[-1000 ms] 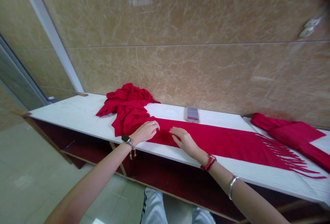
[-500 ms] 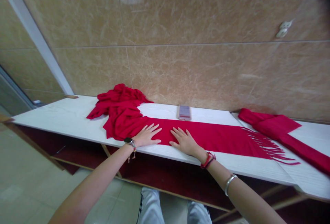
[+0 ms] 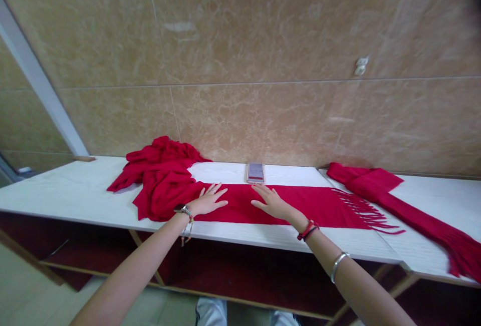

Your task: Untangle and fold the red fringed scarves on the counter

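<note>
Here is the red scarf (image 3: 308, 206), laid out flat along the white countertop (image 3: 63, 186), its fringe (image 3: 370, 213) fanned out at the right-hand end. At its other end it meets a crumpled red heap (image 3: 161, 186); where one cloth stops and the other starts, I can't tell. The left hand (image 3: 207, 203) is at the scarf's left part, right beside the heap, palm down, fingers spread wide, gripping nothing. Across from it, the right hand (image 3: 274, 204) is over the middle stretch, open too, fingers fairly straight, thumb apart, nothing in its grasp; how firmly either one presses, I can't tell.

Just behind the scarf sits a phone (image 3: 256, 173), flat on the white top. Over to the right, a second red scarf (image 3: 376, 185) lies folded over at the back, its long tail slanting to the front edge, across from a seam in the surface.

Below, dark red open shelves (image 3: 244, 266) with wood-coloured edges; under them, a shiny pale floor (image 3: 22, 276) and the wearer's light trouser legs (image 3: 211, 311). Behind it all rises a wall (image 3: 255, 115) of brown marbled tiles, with a small white fitting (image 3: 361, 66) on the right and a pale strip (image 3: 41, 80) slanting down at left.
</note>
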`<state>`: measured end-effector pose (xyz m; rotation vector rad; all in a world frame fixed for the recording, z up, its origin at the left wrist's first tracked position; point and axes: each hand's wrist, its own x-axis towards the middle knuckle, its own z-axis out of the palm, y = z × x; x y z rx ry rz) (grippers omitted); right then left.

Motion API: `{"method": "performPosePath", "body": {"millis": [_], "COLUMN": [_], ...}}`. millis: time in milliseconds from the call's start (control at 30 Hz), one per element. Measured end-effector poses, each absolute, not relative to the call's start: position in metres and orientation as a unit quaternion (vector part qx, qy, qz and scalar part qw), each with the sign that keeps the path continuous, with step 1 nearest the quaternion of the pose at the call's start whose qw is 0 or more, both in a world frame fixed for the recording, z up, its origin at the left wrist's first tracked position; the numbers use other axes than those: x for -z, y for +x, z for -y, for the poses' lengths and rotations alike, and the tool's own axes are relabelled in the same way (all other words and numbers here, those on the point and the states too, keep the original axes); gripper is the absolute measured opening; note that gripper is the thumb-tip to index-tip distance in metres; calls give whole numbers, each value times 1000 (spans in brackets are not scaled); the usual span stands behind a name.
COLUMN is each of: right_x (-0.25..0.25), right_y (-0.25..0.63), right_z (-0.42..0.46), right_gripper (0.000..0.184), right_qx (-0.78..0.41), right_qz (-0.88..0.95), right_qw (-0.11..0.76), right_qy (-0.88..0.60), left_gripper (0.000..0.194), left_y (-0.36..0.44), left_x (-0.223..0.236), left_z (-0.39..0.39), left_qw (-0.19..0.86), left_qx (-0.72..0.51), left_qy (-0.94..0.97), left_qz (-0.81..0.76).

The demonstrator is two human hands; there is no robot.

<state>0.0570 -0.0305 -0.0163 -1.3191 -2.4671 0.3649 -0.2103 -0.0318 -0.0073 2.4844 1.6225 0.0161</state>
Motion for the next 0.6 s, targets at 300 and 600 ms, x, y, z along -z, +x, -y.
{"method": "performPosePath", "body": {"millis": [300, 600], "right_x": [45, 45], "right_y": [128, 144], "right_z": [33, 24], "right_gripper": [53, 55], "right_qx": [-1, -21], "right_qz": [817, 812], "right_qw": [95, 77], "right_qy": [-569, -578], "left_gripper": [55, 56], "left_y": [-162, -168], "left_x": [35, 34], "left_z": [-6, -6], "left_qw": [-6, 2], "left_qx": [-32, -20], "left_qy": [854, 849], "left_qz": [-519, -528]}}
